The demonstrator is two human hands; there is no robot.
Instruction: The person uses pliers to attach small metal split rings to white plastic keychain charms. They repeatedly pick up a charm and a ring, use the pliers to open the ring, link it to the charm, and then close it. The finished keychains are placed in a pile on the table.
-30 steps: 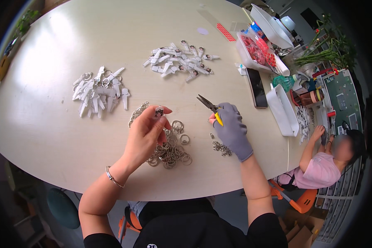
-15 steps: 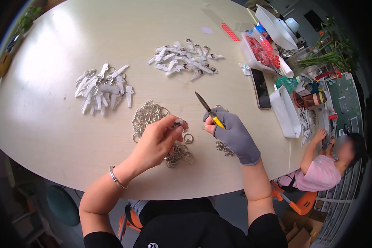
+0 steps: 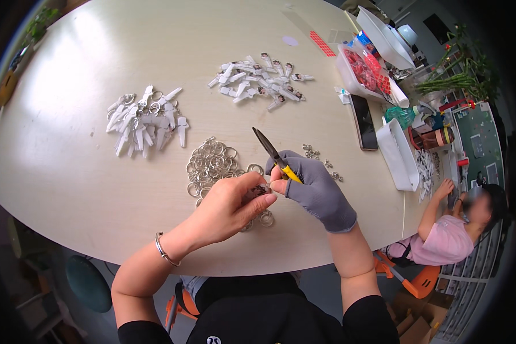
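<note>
My bare left hand [image 3: 229, 203] pinches a small dark-and-white piece [image 3: 262, 189], mostly hidden by the fingers. My right hand [image 3: 321, 192], in a grey fingerless glove, is closed around yellow-handled pliers [image 3: 268, 146], their dark jaws pointing up and left. The right thumb and forefinger meet the left fingertips at the small piece; what they pinch there is too small to make out. Just beyond the left hand lies a heap of silver split rings [image 3: 209, 163], partly covered by it. Small metal links [image 3: 311, 152] are scattered past the gloved hand.
One pile of white figure-shaped pieces [image 3: 264, 80] lies farther off; another, with rings attached [image 3: 143, 123], is at left. At right are a phone [image 3: 362, 123], a white tray [image 3: 397, 155] and a tub of red items [image 3: 364, 74]. A person in pink [image 3: 447, 238] works beyond.
My right hand has moved left with the pliers and come together with my left hand, which has shifted slightly right and nearer. More of the small metal links now show.
</note>
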